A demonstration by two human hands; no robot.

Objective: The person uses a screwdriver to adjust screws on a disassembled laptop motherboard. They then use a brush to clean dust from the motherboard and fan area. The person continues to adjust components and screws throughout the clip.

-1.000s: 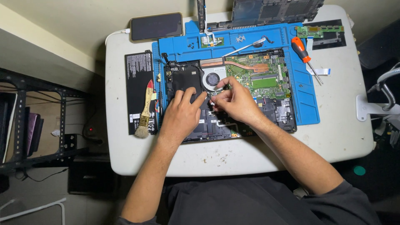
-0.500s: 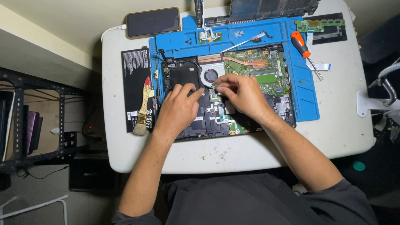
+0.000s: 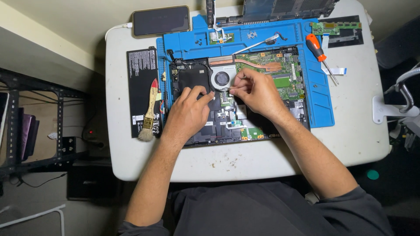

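Two bare hands work inside an opened laptop on a blue mat spread over a white table. We see the left hand resting on the black left half of the chassis, fingers curled down with fingertips near the lower left of the round fan; whether it holds anything we cannot tell. The right hand sits just right of the fan, thumb and forefinger pinched together on something small at the fan's lower edge, too small to identify.

As we judge it, disassembly is well along. The bottom cover is off and the green mainboard, copper heat pipe and fan lie exposed. A flat black battery lies apart on the table to the left of the mat, with a brush lying partly on it. A detached dark panel stands at the top edge, and a small green board lies at the upper right. An orange-handled screwdriver lies unused on the mat's right side. A phone sits at the top left, a white cable plugged into it.

Fan, heat pipe and mainboard remain seated in the chassis, so that part appears undone.
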